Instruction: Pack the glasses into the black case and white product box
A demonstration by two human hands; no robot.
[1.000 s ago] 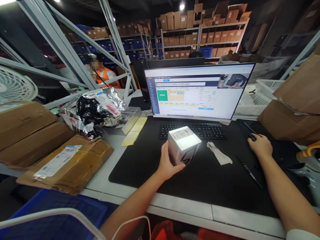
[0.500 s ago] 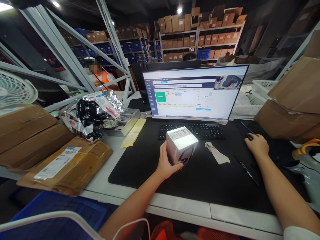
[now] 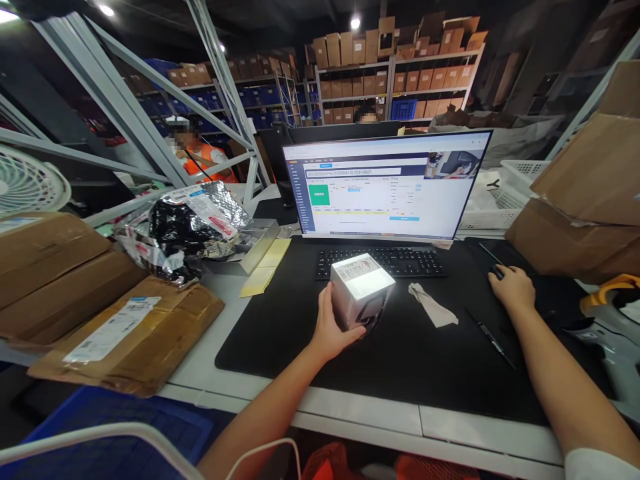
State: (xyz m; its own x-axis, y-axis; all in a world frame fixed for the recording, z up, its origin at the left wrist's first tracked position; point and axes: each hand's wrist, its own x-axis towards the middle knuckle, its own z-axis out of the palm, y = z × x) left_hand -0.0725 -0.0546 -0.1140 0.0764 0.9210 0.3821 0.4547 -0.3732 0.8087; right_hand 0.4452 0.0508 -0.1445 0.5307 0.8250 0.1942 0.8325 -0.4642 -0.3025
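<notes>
My left hand (image 3: 333,327) grips a small white box (image 3: 361,290) from its left and near sides, with a printed label on the lit top face and a dark picture on the side. Behind the box lies a black keyboard (image 3: 415,262), in front of a lit monitor (image 3: 380,193). On the right, my right hand (image 3: 513,290) is closed over a dark computer mouse (image 3: 497,272), mostly hidden under the fingers. Between the hands, a crumpled white tissue (image 3: 433,305) and a black pen (image 3: 491,339) rest on the black desk mat (image 3: 390,373).
Cardboard parcels (image 3: 125,333) and shiny plastic bags (image 3: 190,220) crowd the left, near a yellow paper strip (image 3: 265,270) and a fan (image 3: 30,177). Large cartons (image 3: 590,193) and a yellow-grey scanner-like device (image 3: 615,333) stand right. A person in an orange vest (image 3: 205,157) sits beyond.
The whole view has shifted slightly left. More of a person's head shows above the monitor. Both hands keep their hold in the same places.
</notes>
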